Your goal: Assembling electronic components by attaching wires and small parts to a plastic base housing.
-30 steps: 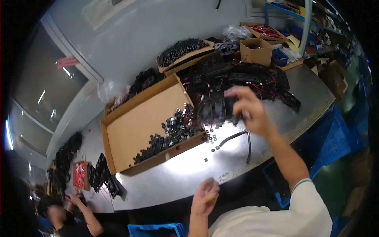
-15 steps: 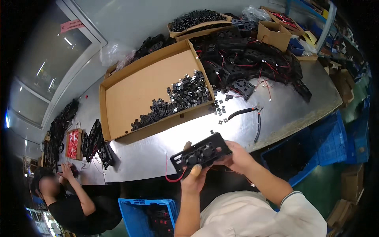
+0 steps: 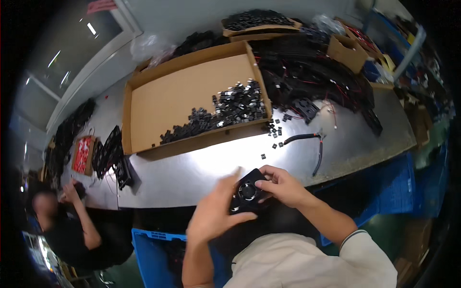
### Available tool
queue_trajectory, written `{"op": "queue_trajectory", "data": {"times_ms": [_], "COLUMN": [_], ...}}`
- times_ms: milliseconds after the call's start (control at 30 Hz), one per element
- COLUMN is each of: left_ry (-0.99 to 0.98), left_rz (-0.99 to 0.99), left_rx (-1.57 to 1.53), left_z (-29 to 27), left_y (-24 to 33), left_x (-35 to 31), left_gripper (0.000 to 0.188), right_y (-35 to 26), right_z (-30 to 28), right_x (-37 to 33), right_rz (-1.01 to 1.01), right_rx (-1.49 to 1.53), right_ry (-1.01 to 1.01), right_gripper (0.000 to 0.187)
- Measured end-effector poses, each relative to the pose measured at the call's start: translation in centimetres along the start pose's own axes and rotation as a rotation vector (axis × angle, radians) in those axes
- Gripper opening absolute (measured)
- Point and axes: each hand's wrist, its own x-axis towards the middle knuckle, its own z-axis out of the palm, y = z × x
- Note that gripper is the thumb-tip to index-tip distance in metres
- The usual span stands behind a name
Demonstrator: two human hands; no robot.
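Observation:
A black plastic housing with round fans [image 3: 247, 191] is held over the near edge of the metal table. My right hand [image 3: 284, 188] grips its right end, thumb on top near one fan and fingers behind. My left hand [image 3: 211, 211], smeared by motion, is at the housing's left end with fingers and thumb spread apart; it covers that part, and I cannot tell whether it touches. Beyond the housing lie several small black clip-like pieces [image 3: 274, 132] and a pair of black-handled pliers [image 3: 319, 144].
A large shallow cardboard box [image 3: 168, 96] holds a heap of small black pieces. Dark wired assemblies [image 3: 312, 72] pile up at the back right. Blue crates [image 3: 379, 192] stand below the table's front edge. A co-worker [image 3: 72, 225] works at the far left.
My left hand has released the housing's left end and spread its fingers. The housing has turned steeper in my right hand. The whole view has shifted slightly.

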Motion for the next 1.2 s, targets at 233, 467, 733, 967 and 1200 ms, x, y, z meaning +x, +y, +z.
{"op": "queue_trajectory", "data": {"times_ms": [233, 467, 733, 967, 1200], "left_ry": [0.396, 0.521, 0.544, 0.525, 0.572], "left_rz": [-0.137, -0.189, -0.269, -0.404, -0.183], "left_rx": [-0.966, -1.342, -1.275, -0.863, -1.050], "left_z": [5.9, 8.8, 8.7, 5.1, 7.0], "left_y": [-3.2, -5.0, -4.8, -4.9, -4.5], "left_x": [-0.8, -2.4, -4.3, -4.8, -1.3], "left_gripper": [0.106, 0.102, 0.076, 0.108, 0.101], "right_y": [-0.9, -9.8, -10.7, -9.7, 2.4], "right_z": [2.0, 3.1, 2.6, 5.5, 3.8], "right_x": [1.7, 13.1, 25.6, 15.9, 1.5], "right_rz": [0.012, -0.586, -0.523, -0.661, -0.190], "right_rx": [0.063, -0.856, -1.969, -0.831, 0.066], "right_ry": [-0.002, 0.157, 0.514, 0.109, 0.033], "right_gripper": [0.041, 0.022, 0.028, 0.029, 0.031]}}
